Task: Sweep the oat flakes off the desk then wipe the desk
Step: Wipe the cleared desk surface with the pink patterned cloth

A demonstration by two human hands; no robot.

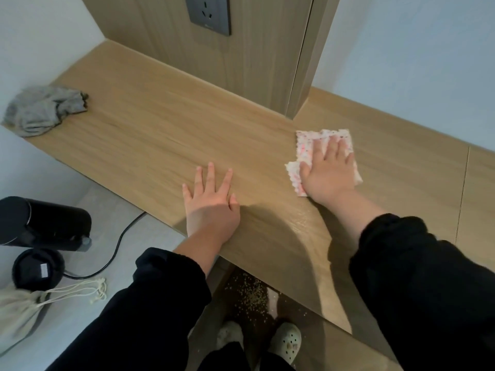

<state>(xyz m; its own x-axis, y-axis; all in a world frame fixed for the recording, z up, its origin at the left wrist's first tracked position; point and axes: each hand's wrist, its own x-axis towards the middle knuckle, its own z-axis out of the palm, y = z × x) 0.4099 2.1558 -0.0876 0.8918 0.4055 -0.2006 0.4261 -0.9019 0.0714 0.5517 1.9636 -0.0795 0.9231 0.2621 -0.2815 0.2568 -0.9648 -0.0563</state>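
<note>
A light wooden desk [150,124] runs across the view. My right hand [328,172] lies flat, fingers straight, pressing a white cloth with pink specks [304,145] onto the desk near the foot of the wooden wall panel. My left hand [211,199] rests flat on the bare desk near its front edge, fingers spread, holding nothing. Oat flakes [249,295] lie scattered on the dark floor below the desk edge, just ahead of my feet in pale clogs [285,342]. I see no flakes on the desk top.
A crumpled grey cloth [44,109] sits at the desk's far left corner. A wooden panel with a grey wall socket [207,13] rises behind the desk. On a lower white surface at left lie a black cylinder [42,223], a black cable [120,242] and a drawstring bag [18,309].
</note>
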